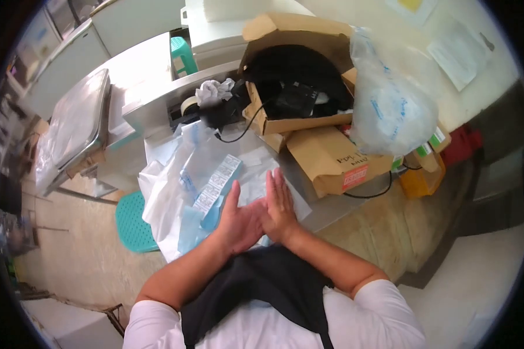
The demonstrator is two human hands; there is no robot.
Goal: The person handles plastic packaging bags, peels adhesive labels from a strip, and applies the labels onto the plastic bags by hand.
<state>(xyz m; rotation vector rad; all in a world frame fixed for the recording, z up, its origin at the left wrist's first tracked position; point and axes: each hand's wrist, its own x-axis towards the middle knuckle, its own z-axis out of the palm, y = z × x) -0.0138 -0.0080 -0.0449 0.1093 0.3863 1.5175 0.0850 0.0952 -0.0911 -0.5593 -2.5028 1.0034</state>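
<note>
My left hand (243,221) lies palm up with its fingers spread, and it holds nothing. My right hand (279,209) rests edge-on against it, fingers straight and together, also with nothing in it. Both hands are over the near part of the table, above white plastic sheeting (163,192). Beside my left hand is a light blue and white printed box (218,183), with pale blue sheets (191,228) below it.
An open cardboard box (300,125) with black material stands at the back. A closed carton (332,157) and a clear plastic bag (390,113) are at the right. Crumpled white paper (214,92) lies behind. A green stool (135,221) stands at the left.
</note>
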